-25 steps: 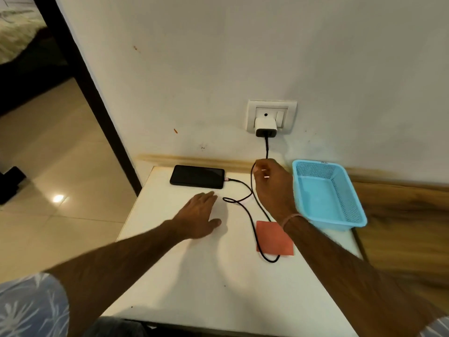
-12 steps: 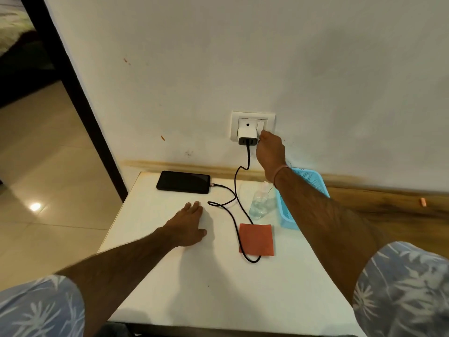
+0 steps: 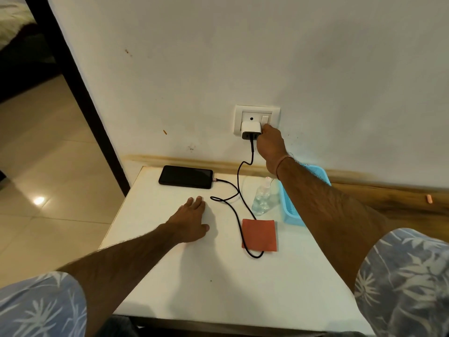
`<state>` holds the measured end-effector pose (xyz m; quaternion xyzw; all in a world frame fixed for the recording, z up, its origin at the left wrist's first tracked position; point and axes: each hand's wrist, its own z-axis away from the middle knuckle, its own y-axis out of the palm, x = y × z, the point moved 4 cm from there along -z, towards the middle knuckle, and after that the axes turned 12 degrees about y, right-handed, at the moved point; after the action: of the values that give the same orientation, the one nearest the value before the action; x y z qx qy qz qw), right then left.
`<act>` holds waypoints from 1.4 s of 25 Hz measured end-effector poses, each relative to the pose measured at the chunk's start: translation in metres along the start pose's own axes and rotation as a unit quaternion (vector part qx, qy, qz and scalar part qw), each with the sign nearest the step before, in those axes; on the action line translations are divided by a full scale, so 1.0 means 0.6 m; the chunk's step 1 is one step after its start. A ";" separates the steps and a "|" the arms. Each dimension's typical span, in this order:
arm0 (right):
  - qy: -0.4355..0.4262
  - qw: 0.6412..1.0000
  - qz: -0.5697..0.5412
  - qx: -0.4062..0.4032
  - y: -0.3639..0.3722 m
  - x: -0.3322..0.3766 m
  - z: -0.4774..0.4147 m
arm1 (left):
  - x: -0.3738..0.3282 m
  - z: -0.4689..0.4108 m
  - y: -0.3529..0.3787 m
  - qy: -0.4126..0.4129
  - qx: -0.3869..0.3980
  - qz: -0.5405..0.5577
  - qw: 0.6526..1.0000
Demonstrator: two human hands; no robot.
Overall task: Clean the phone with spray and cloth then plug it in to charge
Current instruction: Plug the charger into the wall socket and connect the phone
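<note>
A black phone (image 3: 185, 176) lies face up at the back left of the white table (image 3: 218, 283). A black cable (image 3: 239, 210) runs from its right end in loops up to a white charger (image 3: 250, 130) plugged into the wall socket plate (image 3: 257, 113). My right hand (image 3: 269, 144) is raised to the plate, a fingertip against the switch (image 3: 265, 119) beside the charger. My left hand (image 3: 190, 222) rests flat on the table, fingers apart, holding nothing. A clear spray bottle (image 3: 262, 197) stands right of the cable. An orange cloth (image 3: 259, 235) lies folded under the cable's loop.
A blue plastic basket (image 3: 290, 212) sits at the table's right side, mostly hidden by my right forearm. A dark door frame (image 3: 80, 93) and tiled floor (image 3: 43, 181) are to the left. Wooden skirting (image 3: 379, 193) runs along the wall's base.
My right hand rose from the cable over the table to the wall switch beside the charger. The left hand stayed flat on the table. The view shifted slightly.
</note>
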<state>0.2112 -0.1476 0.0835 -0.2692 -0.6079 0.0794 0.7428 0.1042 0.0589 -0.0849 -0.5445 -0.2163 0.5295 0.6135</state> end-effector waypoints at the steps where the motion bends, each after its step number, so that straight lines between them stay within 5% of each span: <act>1: -0.003 1.000 0.000 0.005 0.001 0.000 0.000 | 0.001 0.000 0.001 0.001 -0.001 0.000 1.000; 7: -0.001 1.000 0.011 -0.004 -0.001 -0.001 -0.002 | 0.002 0.001 0.000 0.000 0.000 0.006 1.000; 10: -0.011 0.994 -0.052 -0.100 -0.011 0.000 0.022 | 0.005 -0.001 -0.005 0.002 0.014 -0.003 1.000; 13: -0.118 0.974 -0.080 -0.173 -0.004 0.005 0.067 | 0.013 -0.007 -0.037 0.011 0.012 -0.035 0.999; 17: -0.216 0.961 -0.062 -0.163 0.045 -0.021 0.105 | 0.043 -0.023 -0.095 0.013 -0.061 -0.077 0.995; 22: -0.349 0.922 0.081 -0.147 0.109 -0.062 0.123 | 0.095 -0.043 -0.116 -0.010 -0.162 -0.083 0.983; 25: -0.277 0.943 0.178 -0.052 0.166 -0.106 0.100 | 0.132 -0.062 -0.133 -0.022 -0.183 -0.074 0.980; 29: -0.138 0.939 0.310 0.065 0.212 -0.135 0.032 | 0.162 -0.098 -0.159 -0.015 -0.113 -0.056 0.992; 35: -0.124 0.919 0.365 0.085 0.246 -0.131 -0.027 | 0.175 -0.131 -0.170 0.015 -0.061 -0.021 0.998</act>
<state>0.2378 -0.0630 -0.0594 -0.3958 -0.5461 0.4291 0.6008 0.2492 0.1331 -0.0509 -0.5836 -0.2506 0.4942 0.5937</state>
